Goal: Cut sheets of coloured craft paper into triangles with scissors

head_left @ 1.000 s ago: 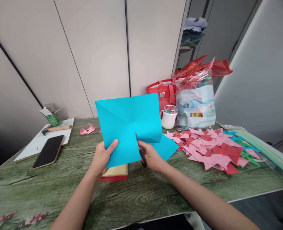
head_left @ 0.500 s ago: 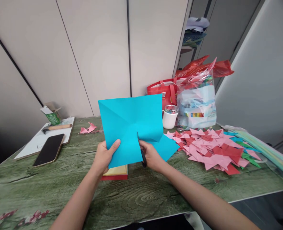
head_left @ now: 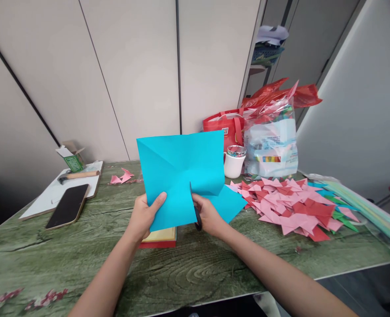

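A creased sheet of bright blue paper (head_left: 178,171) is held upright over the table. My left hand (head_left: 145,215) pinches its lower left corner, thumb on the front. Beside it, my right hand (head_left: 208,215) is closed round black-handled scissors (head_left: 195,210) whose blade points up into the sheet's lower edge. A part of the blue paper hangs to the right behind that hand. Under the hands lies a red-edged box or pad (head_left: 160,237).
The green wood-grain table (head_left: 181,268) holds a pile of pink, red, green and blue paper triangles (head_left: 290,204) at the right, a white mug (head_left: 233,162), a red bag (head_left: 228,125), a plastic bag (head_left: 270,141). At left lie a phone (head_left: 68,206), a hammer (head_left: 77,175), a small green carton (head_left: 69,158).
The blue sheet and both hands have shifted slightly to the right in the picture; the grip on paper and scissors is the same.
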The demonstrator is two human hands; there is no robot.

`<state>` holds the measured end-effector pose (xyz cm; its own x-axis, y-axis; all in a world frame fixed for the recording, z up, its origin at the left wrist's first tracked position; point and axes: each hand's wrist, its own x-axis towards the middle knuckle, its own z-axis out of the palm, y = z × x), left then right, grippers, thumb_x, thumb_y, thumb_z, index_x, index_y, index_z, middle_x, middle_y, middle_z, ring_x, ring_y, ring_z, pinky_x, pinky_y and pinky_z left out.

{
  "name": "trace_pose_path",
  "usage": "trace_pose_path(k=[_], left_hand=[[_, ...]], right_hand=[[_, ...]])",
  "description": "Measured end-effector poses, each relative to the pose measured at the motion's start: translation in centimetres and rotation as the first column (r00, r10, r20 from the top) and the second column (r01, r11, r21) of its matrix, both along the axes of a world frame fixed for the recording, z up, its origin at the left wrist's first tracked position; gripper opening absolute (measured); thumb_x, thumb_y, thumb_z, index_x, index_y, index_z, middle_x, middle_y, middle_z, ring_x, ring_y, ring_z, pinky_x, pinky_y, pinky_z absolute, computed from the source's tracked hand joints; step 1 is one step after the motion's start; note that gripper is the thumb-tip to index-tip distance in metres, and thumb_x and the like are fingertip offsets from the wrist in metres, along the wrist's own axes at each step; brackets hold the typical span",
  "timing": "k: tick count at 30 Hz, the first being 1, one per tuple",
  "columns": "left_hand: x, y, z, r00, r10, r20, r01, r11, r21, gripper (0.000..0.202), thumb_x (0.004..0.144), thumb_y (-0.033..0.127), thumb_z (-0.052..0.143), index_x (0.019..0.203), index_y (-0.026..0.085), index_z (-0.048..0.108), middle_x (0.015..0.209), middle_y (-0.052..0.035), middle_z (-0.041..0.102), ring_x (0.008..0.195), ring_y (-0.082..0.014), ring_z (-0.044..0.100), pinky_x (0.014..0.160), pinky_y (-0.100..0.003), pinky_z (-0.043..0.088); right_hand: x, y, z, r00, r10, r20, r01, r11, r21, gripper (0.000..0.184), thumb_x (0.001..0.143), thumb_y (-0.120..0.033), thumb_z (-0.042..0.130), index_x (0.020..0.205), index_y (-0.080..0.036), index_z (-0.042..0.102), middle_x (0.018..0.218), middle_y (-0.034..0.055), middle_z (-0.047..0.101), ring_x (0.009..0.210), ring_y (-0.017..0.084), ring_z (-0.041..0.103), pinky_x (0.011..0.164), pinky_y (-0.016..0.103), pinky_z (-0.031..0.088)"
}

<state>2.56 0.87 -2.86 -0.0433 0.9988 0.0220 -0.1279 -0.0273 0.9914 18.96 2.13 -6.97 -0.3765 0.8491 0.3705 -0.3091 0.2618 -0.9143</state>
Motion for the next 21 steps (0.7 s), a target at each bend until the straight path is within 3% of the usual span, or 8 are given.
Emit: trace_pose_path(k=[21], left_hand=[[0.03, 0.1, -0.04, 1.0, -0.005, -0.031, 0.005, 1.0, 0.006, 0.04, 0.06, 0.041, 0.07, 0.086, 0.013, 0.062, 0.087, -0.0106, 0.07, 0.074, -0.027, 0.064, 0.061, -0.036, 0.053]], right_hand=[[-0.41, -0.09, -0.32, 0.998, -0.031, -0.059, 0.031, 1.0, 0.0, 0.031, 0.06, -0.032, 0.072, 0.085, -0.017, 0.06, 0.083, 0.0045, 0.068, 0.084, 0.023, 0.062, 0.065, 0.03, 0.05]])
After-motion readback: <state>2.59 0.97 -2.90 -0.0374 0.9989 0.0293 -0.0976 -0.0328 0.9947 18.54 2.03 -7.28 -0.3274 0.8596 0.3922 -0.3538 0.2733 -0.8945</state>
